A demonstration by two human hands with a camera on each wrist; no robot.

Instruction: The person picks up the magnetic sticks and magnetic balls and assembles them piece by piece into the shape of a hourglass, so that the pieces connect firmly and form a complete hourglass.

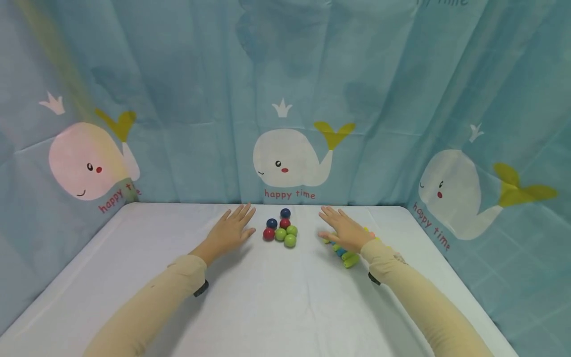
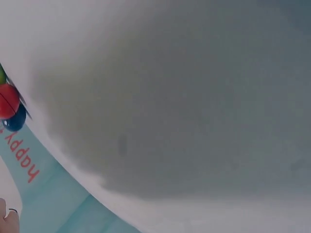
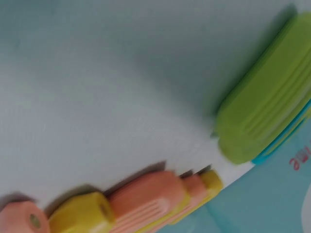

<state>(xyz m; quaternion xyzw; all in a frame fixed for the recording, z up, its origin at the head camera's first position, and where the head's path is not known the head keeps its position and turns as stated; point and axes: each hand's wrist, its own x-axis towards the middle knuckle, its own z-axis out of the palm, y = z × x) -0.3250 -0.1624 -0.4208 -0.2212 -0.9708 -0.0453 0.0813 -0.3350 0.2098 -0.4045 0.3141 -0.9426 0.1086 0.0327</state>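
Both bare hands are held over the white table with palms down and fingers stretched out, holding nothing. My left hand [image 1: 228, 233] is left of a group of small shiny balls: two dark blue balls, two red balls [image 1: 269, 234] and three green balls [image 1: 290, 241]. In the left wrist view a red ball [image 2: 8, 101] and a dark blue ball [image 2: 16, 119] show at the left edge. My right hand [image 1: 350, 232] is above a cluster of ridged plastic pieces [image 1: 351, 261] and hides part of it. The right wrist view shows a green piece [image 3: 267, 92] and pink and yellow pieces [image 3: 148, 199].
A white cloth [image 1: 272, 297] covers the table. Blue curtains printed with whales [image 1: 290, 158] stand along its back and both sides. Each sleeve has a dark band [image 1: 201, 288] at the wrist.
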